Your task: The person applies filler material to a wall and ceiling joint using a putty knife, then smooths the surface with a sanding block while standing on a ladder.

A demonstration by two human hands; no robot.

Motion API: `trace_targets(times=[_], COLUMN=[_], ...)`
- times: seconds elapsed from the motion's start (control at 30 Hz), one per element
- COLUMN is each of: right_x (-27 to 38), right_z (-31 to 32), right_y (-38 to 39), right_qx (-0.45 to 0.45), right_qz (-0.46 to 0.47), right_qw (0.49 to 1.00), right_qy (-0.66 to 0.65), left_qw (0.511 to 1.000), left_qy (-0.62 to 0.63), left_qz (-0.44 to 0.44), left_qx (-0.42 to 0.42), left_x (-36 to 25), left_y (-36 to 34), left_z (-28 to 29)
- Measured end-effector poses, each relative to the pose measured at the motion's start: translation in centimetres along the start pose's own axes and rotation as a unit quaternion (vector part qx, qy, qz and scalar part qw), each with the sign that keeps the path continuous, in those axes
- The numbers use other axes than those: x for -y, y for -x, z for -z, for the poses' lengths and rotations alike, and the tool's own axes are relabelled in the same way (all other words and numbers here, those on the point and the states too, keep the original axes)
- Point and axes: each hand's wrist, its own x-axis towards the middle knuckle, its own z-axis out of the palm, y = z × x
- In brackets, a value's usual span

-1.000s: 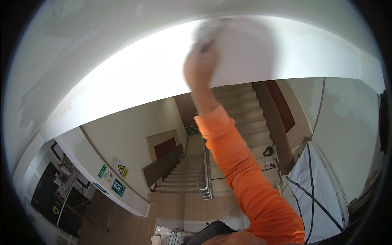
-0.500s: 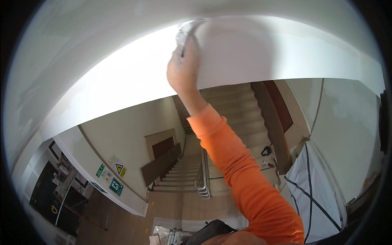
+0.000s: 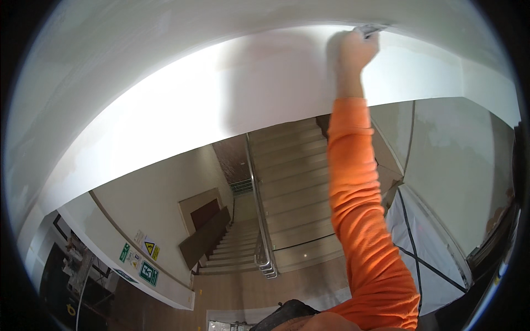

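Observation:
My right hand (image 3: 356, 51), at the end of an orange sleeve, is raised high at the right of centre, its fingers closed on a grey, smeared flat tool (image 3: 369, 30) that looks like a scraper or pad. The tool sits against the upper edge of a white beam (image 3: 143, 121), where it meets the pale, patchy ceiling (image 3: 182, 25). A shadow falls on the beam left of the hand. My left hand is out of the picture.
Below are a staircase (image 3: 284, 198) with a steel handrail (image 3: 260, 248), wooden floor (image 3: 221, 298), signed white column (image 3: 176, 292), cluttered dark area (image 3: 66, 276) at far left, white sheet (image 3: 433, 265) with black straps at right, and a black item (image 3: 281, 314) at the bottom.
My right hand and the grey tool have swept rightward along the beam's upper edge, and my arm is now more upright. The view of the stairwell has shifted slightly left.

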Motion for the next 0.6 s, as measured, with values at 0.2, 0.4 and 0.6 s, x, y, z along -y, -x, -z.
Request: trace_targets(times=[0.2, 0.4, 0.6], right_x=[5.0, 8.7, -1.1], right_z=[-7.5, -2.4, 6.4], right_y=[13.9, 20.5, -3.1], right_qx=[0.003, 0.201, 0.009], right_qz=[-0.006, -0.066, -0.105], right_qw=[1.000, 0.976, 0.993], right_qy=[0.008, -0.058, -0.043], left_qw=[1.000, 1.000, 1.000], left_qy=[0.011, 0.003, 0.014], left_qz=[-0.014, -0.017, -0.019], left_qx=[0.006, -0.003, -0.009], left_x=[-0.3, -0.3, -0.8], left_y=[-0.4, -0.2, 0.1], left_z=[-0.4, 0.7, 0.6])
